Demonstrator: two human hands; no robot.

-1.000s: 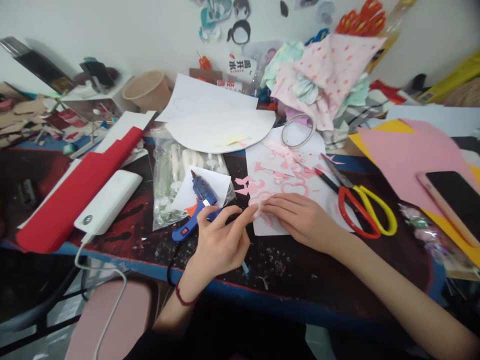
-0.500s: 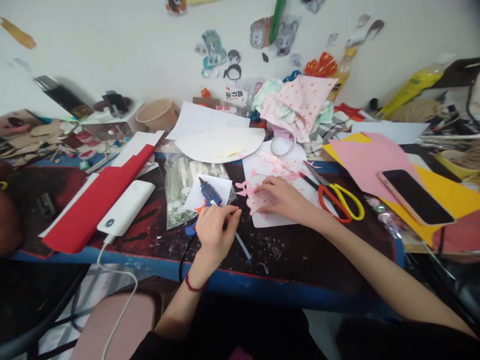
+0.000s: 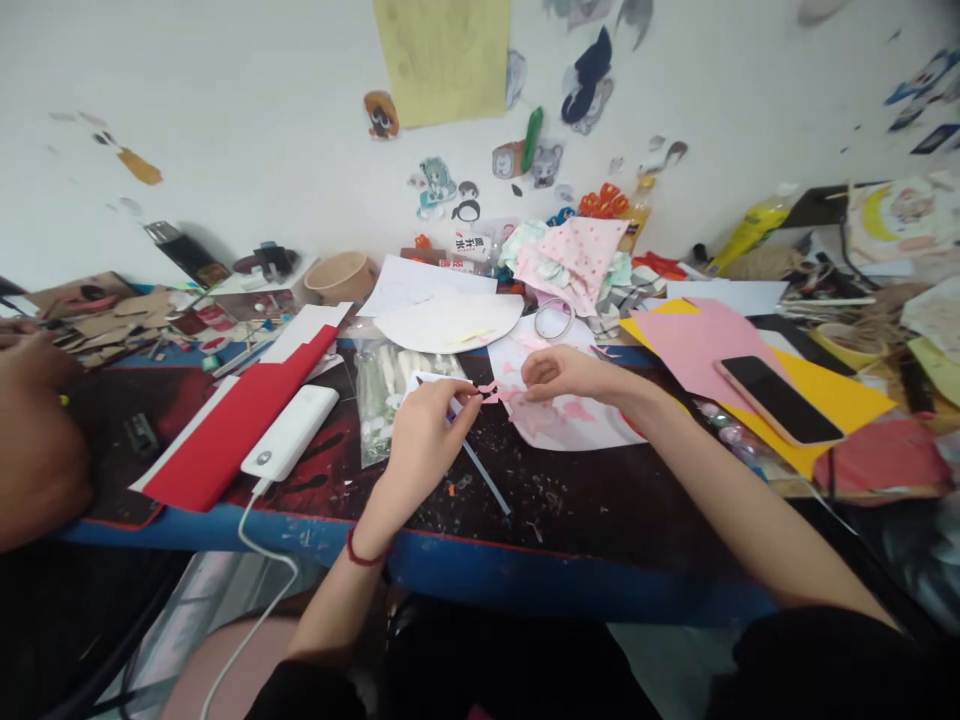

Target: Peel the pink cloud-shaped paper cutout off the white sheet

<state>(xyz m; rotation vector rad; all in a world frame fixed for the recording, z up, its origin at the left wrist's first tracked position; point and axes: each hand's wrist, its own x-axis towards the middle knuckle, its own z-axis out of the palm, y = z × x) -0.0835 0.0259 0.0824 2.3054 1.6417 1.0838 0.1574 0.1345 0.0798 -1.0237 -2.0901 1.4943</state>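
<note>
My left hand [image 3: 427,432] is closed in a pinch on a small pink paper cut-out [image 3: 490,392], held above the dark tabletop. To its right, my right hand [image 3: 571,374] hovers over a white sheet [image 3: 551,436], fingers loosely curved and apart, with nothing visible in them. Pink paper scraps [image 3: 574,410] lie on that sheet below it. A long translucent stick [image 3: 486,472] shows on the table just under my left hand, which hides the glue gun. My right forearm covers the scissors.
Left of my hands lie a white power bank [image 3: 291,432] with a cable and folded red paper [image 3: 225,440]. A phone [image 3: 780,398] rests on pink and yellow sheets at right. Behind are a plastic bag [image 3: 375,415] and a white board [image 3: 450,325]. Another person's arm [image 3: 37,440] is at far left.
My left hand has risen and now pinches a pink cut-out. My right hand has lifted off the pink paper on the white sheet. The view has tilted up, showing more wall.
</note>
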